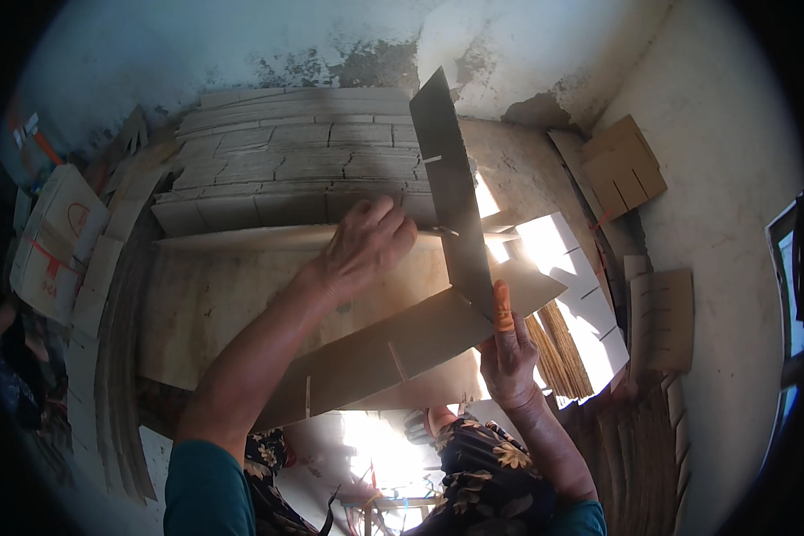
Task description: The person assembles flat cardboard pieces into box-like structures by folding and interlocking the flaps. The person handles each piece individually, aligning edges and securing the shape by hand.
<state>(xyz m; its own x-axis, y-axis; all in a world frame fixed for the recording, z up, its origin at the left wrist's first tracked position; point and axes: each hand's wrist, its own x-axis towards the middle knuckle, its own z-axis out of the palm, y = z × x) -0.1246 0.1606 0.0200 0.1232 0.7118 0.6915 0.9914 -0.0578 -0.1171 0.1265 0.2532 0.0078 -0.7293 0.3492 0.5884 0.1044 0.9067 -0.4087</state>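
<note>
My right hand [512, 362], an orange cover on one finger, grips two slotted cardboard strips where they cross. One dark strip [453, 192] points up and away. The other, a long brown strip [357, 368] with slots, slants down to the left beneath my left forearm. My left hand [372, 243] is closed, fingers curled at a pale cardboard strip [259, 238] running sideways in front of the stack. The pale strip's right part reaches toward a slot in the dark strip; whether it sits in that slot I cannot tell.
A large stack of cardboard strips [304, 161] lies along the far wall. Sunlit slotted sheets [590, 308] and a bundle of strips [561, 353] lie at right. More cardboard pieces [623, 170] lean by the right wall. A white box [58, 241] stands at left beside upright strips [121, 357].
</note>
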